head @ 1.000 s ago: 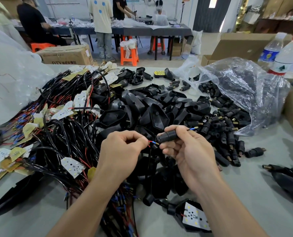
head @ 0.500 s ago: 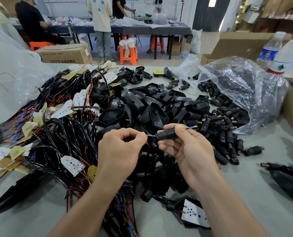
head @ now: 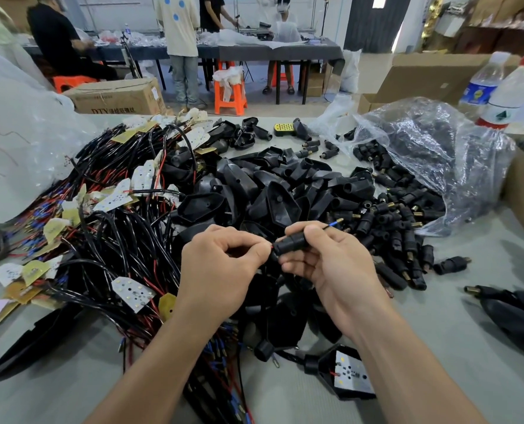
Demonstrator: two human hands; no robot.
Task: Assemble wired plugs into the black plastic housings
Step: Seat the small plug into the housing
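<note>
Grey bench (heaped with black housings); right hand pinches black cylindrical plug, left hand pinching its red wire; workers at far tables.

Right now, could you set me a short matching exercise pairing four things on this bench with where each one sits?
Things:
1. black plug barrel
2. clear plastic bag
3. wire bundle
4. finished housing with white board

Places:
A. left part of the table
B. near edge, below the right hand
C. pinched between both hands
D. far right, spilling small black plugs

Pairs: 1-C, 2-D, 3-A, 4-B. The left hand feeds a wire into the barrel's end.
</note>
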